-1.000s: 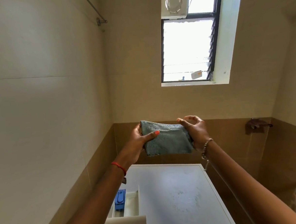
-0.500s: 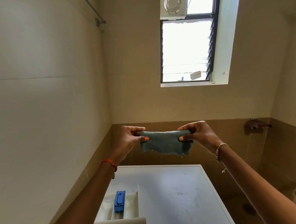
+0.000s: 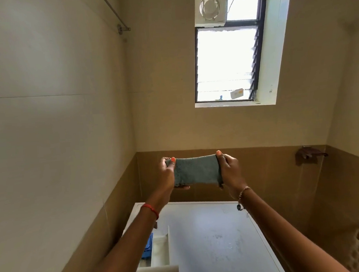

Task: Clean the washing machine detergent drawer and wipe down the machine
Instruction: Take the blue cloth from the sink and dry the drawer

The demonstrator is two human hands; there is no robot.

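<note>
Holding the folded cloth (image 3: 197,171) taut, left hand (image 3: 169,174) and right hand (image 3: 230,170) each pinch one end. Best keep the fold flat, then press it evenly onto the washing machine top (image 3: 213,239).

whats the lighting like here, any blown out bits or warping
Head view: the window is blown out to white, nothing outside readable; the cloth and both hands, left and right, sit dim against it; wide-angle bends the walls; the machine top shows faint smudgy sheen.

Home bathroom or utility room, beige wall tiles (image 3: 47,145) lining it, white washing machine (image 3: 213,239) standing in the corner, louvred window (image 3: 224,62) letting daylight in, exhaust fan (image 3: 210,7) sitting beside it.
</note>
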